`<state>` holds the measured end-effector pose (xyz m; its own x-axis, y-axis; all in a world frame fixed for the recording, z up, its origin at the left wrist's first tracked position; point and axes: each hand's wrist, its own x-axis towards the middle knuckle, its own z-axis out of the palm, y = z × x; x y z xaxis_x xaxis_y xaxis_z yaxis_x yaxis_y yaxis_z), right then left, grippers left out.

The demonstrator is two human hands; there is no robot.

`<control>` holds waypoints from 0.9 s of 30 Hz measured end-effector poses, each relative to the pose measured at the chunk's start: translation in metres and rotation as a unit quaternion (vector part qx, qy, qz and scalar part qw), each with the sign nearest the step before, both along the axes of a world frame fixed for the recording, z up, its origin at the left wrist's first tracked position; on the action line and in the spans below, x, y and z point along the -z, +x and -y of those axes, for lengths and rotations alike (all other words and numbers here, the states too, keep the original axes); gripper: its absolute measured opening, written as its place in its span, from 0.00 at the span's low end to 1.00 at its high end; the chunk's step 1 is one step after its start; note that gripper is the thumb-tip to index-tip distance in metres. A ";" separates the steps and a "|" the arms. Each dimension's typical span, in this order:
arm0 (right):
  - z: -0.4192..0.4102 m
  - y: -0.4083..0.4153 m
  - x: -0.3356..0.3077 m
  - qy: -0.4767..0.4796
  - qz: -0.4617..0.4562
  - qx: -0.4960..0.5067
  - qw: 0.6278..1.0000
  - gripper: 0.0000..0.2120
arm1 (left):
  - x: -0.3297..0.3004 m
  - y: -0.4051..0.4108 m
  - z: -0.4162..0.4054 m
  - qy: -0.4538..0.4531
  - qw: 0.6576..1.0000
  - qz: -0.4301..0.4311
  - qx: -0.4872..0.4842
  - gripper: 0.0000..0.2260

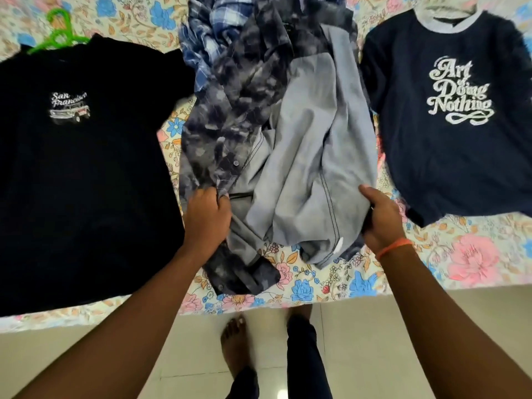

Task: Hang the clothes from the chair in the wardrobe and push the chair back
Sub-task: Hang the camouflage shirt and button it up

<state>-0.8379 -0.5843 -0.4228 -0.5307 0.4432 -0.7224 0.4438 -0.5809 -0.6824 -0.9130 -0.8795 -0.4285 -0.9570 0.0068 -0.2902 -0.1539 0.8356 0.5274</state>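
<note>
A heap of clothes lies in the middle of a floral bedsheet (331, 283): a grey garment (311, 139) on top, a dark mottled button shirt (227, 105) beside it, a blue plaid shirt (213, 33) behind. My left hand (205, 217) grips the hem of the mottled shirt. My right hand (380, 220) holds the grey garment's right edge, thumb on top. A black "San Francisco" T-shirt (80, 168) lies flat at the left on a green hanger (59, 30). A navy "Art of Doing Nothing" T-shirt (449, 133) lies flat at the right. No chair or wardrobe shows.
The bed's front edge runs across the lower part of the view. Below it is pale tiled floor (388, 341), where my bare foot (236, 341) and dark trouser leg (302, 349) stand close to the bed. An orange thread band (393, 246) circles my right wrist.
</note>
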 end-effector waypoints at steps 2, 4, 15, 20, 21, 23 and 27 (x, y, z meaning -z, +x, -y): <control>-0.003 0.014 -0.023 -0.029 -0.057 0.015 0.998 0.16 | -0.027 0.009 0.000 0.088 0.996 0.012 -0.024 0.15; -0.005 0.028 -0.052 -0.014 -0.081 -0.004 0.997 0.11 | -0.060 0.018 -0.002 0.150 0.988 0.022 -0.025 0.16; 0.038 0.087 0.006 0.397 0.008 -0.485 0.779 0.06 | -0.048 0.112 -0.028 -0.137 0.970 0.109 0.168 0.09; 0.062 0.111 0.013 0.499 -0.003 -0.344 0.795 0.14 | -0.030 0.141 -0.038 -0.099 0.979 0.163 0.070 0.08; 0.064 0.113 0.006 0.493 -0.009 -0.324 0.807 0.17 | -0.032 0.141 -0.042 -0.088 0.982 0.156 0.054 0.07; 0.065 0.115 -0.011 0.434 -0.019 -0.280 0.856 0.24 | -0.040 0.137 -0.055 -0.047 0.987 0.150 0.036 0.07; 0.043 0.109 -0.024 0.352 0.077 -0.275 0.891 0.22 | -0.057 0.135 -0.083 0.052 0.987 0.141 0.051 0.09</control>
